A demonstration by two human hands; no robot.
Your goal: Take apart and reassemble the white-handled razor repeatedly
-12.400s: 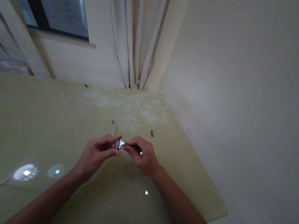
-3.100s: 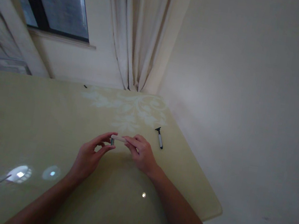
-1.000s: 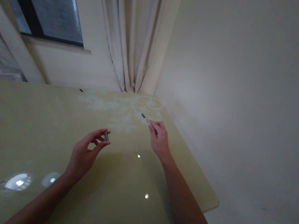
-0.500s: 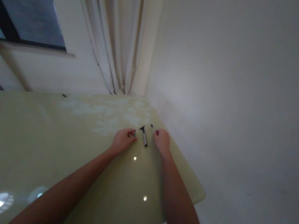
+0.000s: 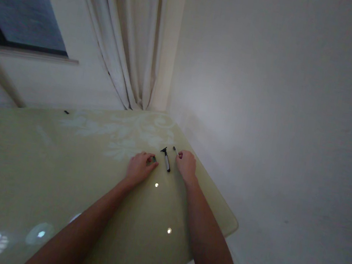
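Observation:
A razor point(image 5: 167, 160) with a black head and a grey and black handle lies on the pale green table point(image 5: 58, 167), between my two hands. My left hand point(image 5: 141, 166), to the left of the razor, has thumb and fingers closed round a small dark greenish object point(image 5: 153, 159) that I cannot make out. On the razor's right, my right hand point(image 5: 186, 164) pinches a thin white stick with a dark tip point(image 5: 174, 148). The tip points away from me, and the stick's near end is hidden by the fingers.
A small black object point(image 5: 66, 112) lies near the table's far edge on the left. A beige curtain point(image 5: 127, 36) hangs behind the table. The white wall point(image 5: 264, 118) runs along the right side.
The whole view has shifted slightly, so table and window sit further left. My left hand has drawn a little away from the razor with its object. My right hand still pinches the stick.

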